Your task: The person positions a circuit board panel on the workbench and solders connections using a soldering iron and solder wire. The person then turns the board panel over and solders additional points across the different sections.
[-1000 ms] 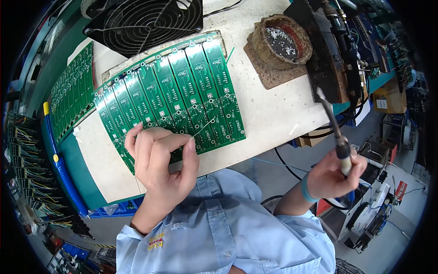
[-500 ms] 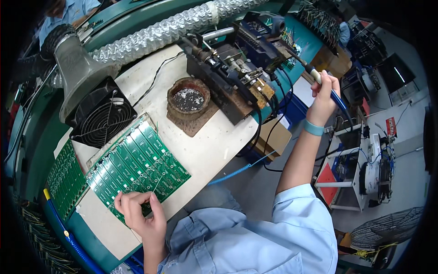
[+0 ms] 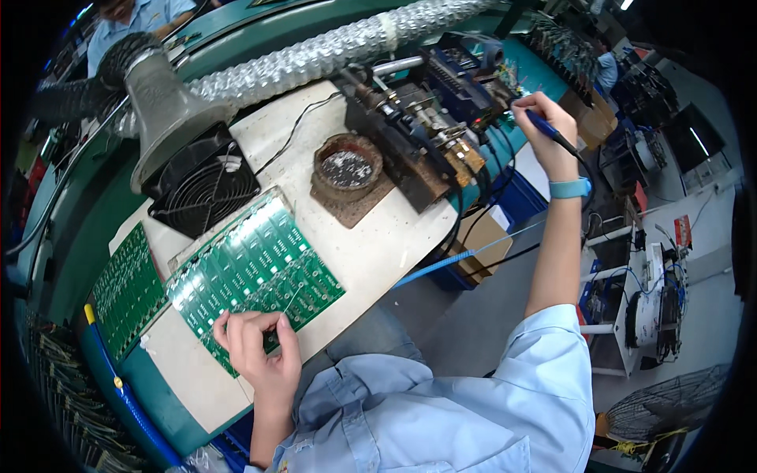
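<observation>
The left hand is over the near edge of the large green circuit panel, thumb and forefinger pinched on a thin strand that angles out above the board's right half. Whether the other fingers press the panel, I can't tell.

And across we go from the left! A second green panel lies on the bench, just beside the first; finished or waiting, the view doesn't settle it. Behind, a black fan faces the work. The large panel lies flat on the white sheet, rows of narrow boards all joined in one piece. Its joints are too small to read, so how many are done is anyone's guess. Beyond it, a round brown pot holds grey crumbs, with a dark metal rig alongside.

Then, far right, the right hand! It's wrapped around the blue handle of what looks like a soldering iron, cord trailing, well apart from the panel, tip too lost in clutter to make out. So, by my reading, the job is mid-course: strand ready at the board, iron away from it, no joint being made right now.
</observation>
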### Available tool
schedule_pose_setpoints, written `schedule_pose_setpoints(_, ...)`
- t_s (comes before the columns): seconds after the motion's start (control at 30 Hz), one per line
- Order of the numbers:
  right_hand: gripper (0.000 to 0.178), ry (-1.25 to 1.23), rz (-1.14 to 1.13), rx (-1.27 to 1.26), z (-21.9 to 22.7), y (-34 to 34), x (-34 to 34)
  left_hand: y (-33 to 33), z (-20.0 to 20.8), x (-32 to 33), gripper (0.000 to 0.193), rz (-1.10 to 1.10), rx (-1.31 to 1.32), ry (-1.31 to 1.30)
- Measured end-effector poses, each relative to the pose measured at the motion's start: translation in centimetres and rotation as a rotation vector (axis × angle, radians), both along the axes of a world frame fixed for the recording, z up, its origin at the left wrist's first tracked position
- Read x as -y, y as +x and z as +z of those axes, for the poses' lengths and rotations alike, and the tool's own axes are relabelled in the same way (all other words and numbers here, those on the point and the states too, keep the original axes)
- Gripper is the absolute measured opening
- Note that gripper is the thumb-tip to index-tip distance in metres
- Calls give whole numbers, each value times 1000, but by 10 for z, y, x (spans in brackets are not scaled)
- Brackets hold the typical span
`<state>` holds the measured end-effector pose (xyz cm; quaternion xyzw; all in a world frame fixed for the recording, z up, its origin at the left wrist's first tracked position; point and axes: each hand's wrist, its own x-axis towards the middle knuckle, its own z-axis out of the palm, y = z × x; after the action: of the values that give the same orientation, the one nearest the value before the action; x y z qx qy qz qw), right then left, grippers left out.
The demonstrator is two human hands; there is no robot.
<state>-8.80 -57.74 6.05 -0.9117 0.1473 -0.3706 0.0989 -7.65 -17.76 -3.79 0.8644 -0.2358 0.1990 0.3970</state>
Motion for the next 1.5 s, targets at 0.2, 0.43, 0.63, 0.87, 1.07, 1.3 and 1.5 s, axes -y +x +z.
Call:
schedule_pose_setpoints(0.2, 8, 150, -38, 378, 17, -61, -62, 5, -3, 1, 12, 27, 12, -4)
schedule_pose_setpoints(0.43, 17, 768, 436, 249, -85, -80, -174, 6, -9, -2, 13, 115, 32, 56)
schedule_pose_setpoints(0.63, 24, 830, 523, 213, -107, -70, -217, 5, -6, -1, 14, 141, 9, 96)
schedule_pose_setpoints(0.87, 22, 560, 733, 122, -109, -67, -216, 2, -8, -6, 14, 143, -29, 88)
schedule_pose_setpoints(1.07, 20, 489, 745, 76, -109, -65, -222, 6, -10, -3, 15, 124, -32, 115)
schedule_pose_setpoints(1.3, 20, 480, 731, 46, -109, -62, -226, 6, -11, -4, 16, 119, -43, 97)
schedule_pose_setpoints(1.5, 20, 433, 725, 52, -111, -61, -229, 6, -13, -4, 16, 119, -43, 92)
